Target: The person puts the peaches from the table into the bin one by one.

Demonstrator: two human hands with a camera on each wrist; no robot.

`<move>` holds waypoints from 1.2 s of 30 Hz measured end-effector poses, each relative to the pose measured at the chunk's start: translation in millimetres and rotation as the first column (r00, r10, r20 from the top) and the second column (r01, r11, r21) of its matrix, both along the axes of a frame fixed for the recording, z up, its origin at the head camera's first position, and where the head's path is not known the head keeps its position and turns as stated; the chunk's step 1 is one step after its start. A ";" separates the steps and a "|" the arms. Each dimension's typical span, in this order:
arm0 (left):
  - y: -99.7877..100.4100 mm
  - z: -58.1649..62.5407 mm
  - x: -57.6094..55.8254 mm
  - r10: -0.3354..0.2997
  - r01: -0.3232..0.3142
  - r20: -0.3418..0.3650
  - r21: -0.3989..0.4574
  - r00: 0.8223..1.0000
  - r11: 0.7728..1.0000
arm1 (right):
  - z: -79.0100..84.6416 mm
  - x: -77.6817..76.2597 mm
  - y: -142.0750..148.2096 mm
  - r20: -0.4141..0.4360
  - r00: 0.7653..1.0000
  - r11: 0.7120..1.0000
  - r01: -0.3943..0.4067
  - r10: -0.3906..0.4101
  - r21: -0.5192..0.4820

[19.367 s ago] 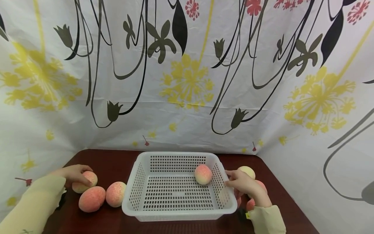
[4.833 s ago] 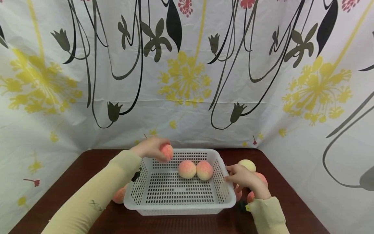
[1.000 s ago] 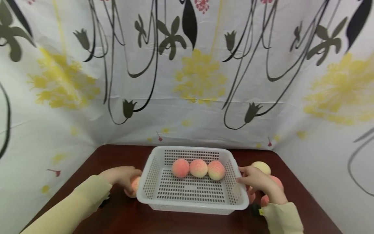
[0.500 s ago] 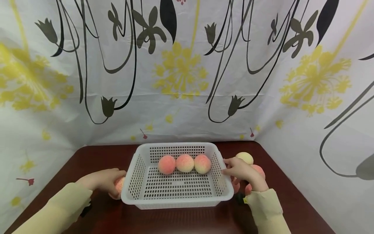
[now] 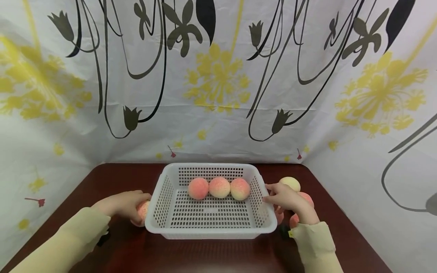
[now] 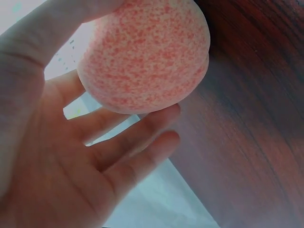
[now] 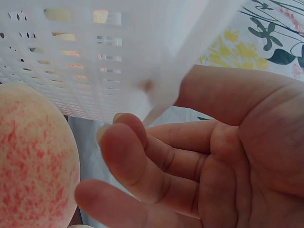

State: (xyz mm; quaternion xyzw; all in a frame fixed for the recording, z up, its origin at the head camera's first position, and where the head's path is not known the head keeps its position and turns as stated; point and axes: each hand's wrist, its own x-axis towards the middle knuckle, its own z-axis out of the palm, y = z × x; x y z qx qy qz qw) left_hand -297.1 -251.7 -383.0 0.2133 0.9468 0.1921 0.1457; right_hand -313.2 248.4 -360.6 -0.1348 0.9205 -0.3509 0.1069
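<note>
In the head view my left hand is at the left of the white basket, gripping a peach beside the basket's wall. The left wrist view shows this speckled pink peach between thumb and fingers, over the dark table. My right hand holds the basket's right rim, with the thumb on one side and fingertips on the other in the right wrist view. Inside the basket, a pink peach, a pink-yellow peach and another peach sit in a row toward the back.
On the right, beside and partly behind my right hand, lie a pale yellow peach, a pink peach and other partly hidden peaches. The dark red table ends at a white floral curtain at the back and sides.
Earlier one peach, then two, lay in the basket; now three do. My left hand carried peaches from the left and is back there on the last one. The right hand stays on the rim.
</note>
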 end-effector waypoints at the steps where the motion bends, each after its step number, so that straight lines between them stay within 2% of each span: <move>1: 0.4 0.7 -0.4 -0.003 0.003 -0.013 -0.007 1.000 1.000 | -0.1 -0.1 0.8 -0.001 1.000 1.000 -0.001 0.001 -0.001; 6: -3.4 8.1 -2.5 -0.033 0.030 -0.088 -0.033 0.996 0.999 | -0.4 -0.3 1.8 0.000 1.000 1.000 -0.008 0.008 -0.005; 10: -9.0 23.7 -3.2 -0.037 0.033 -0.118 -0.040 0.992 0.999 | 1.4 1.1 0.5 -0.007 1.000 1.000 -0.014 0.014 -0.004; 16: -14.4 50.2 -4.0 -0.010 -0.001 -0.138 -0.074 0.990 0.997 | -0.1 2.7 2.0 -0.013 1.000 1.000 -0.002 0.002 -0.001; 23: -21.4 77.1 -1.8 -0.024 0.014 -0.164 -0.061 0.986 0.998 | -0.6 2.7 2.0 -0.017 0.999 1.000 -0.029 0.028 -0.012; 28: -19.4 92.7 -3.4 -0.020 0.016 -0.148 -0.034 0.989 0.999 | -1.5 3.5 3.0 -0.024 0.999 0.999 -0.041 0.041 -0.001; 33: -12.4 104.8 -7.0 -0.051 0.044 -0.172 -0.045 0.984 0.998 | -2.6 3.1 3.1 -0.039 0.998 0.999 -0.053 0.054 0.006; 36: -8.2 110.6 -8.1 -0.062 0.053 -0.175 -0.053 0.983 0.997 | -2.4 2.3 1.8 -0.031 0.999 0.999 -0.034 0.034 0.000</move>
